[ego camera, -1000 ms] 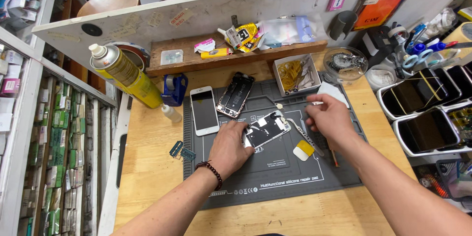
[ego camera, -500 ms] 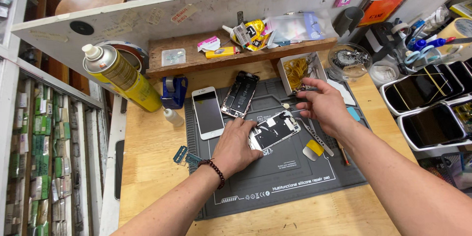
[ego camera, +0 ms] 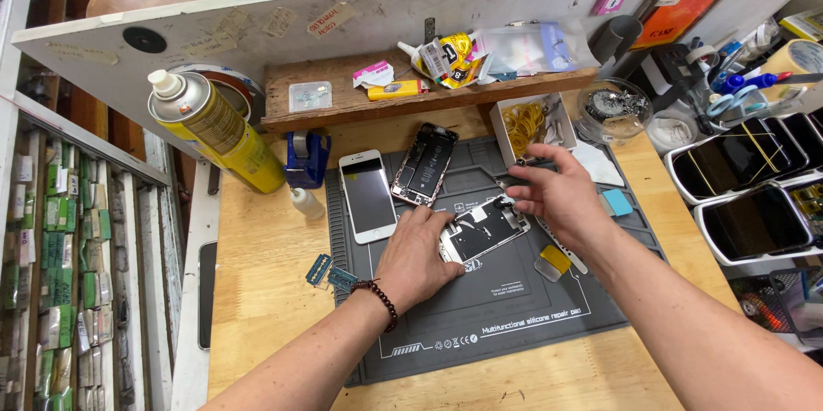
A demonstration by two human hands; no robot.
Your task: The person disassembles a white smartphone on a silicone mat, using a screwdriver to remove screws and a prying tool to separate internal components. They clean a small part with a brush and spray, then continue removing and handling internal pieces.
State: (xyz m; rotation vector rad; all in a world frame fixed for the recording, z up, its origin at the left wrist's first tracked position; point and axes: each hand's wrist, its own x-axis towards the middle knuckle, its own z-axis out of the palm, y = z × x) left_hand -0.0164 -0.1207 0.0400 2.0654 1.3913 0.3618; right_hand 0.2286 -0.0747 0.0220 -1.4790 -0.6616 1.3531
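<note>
Nearest the camera, both forearms reached forward over a grey repair mat (ego camera: 514,317) laid on the wooden counter (ego camera: 257,274). The left hand (ego camera: 416,257), a dark bead bracelet at its wrist, lay flat with fingers (ego camera: 437,221) spread, pressing down the near end of an opened phone panel (ego camera: 482,229) at the middle of the mat. The panel lay inner face up, its metal plate and small parts exposed.

The right hand (ego camera: 557,192) hovered just beyond the panel's far end, fingers (ego camera: 525,194) loosely curled and part-spread, gripping nothing that could be made out; whether a tiny part sat between thumb and forefinger could not be told. A yellow pry tool (ego camera: 553,263) lay on the mat just right of the panel, untouched.

Farther back, the gutted phone body (ego camera: 424,164) rested on the mat's far edge, battery showing, and a white phone (ego camera: 367,197) lay face up beside it on the left. A small tray of yellow bands (ego camera: 525,124) stood behind the right hand, and a yellow spray can (ego camera: 214,132) leaned at far left.

Judgement: disassembly appeared well advanced, the panel already separated from the body. Work on the panel's own components appeared unfinished, and reassembly not begun.
</note>
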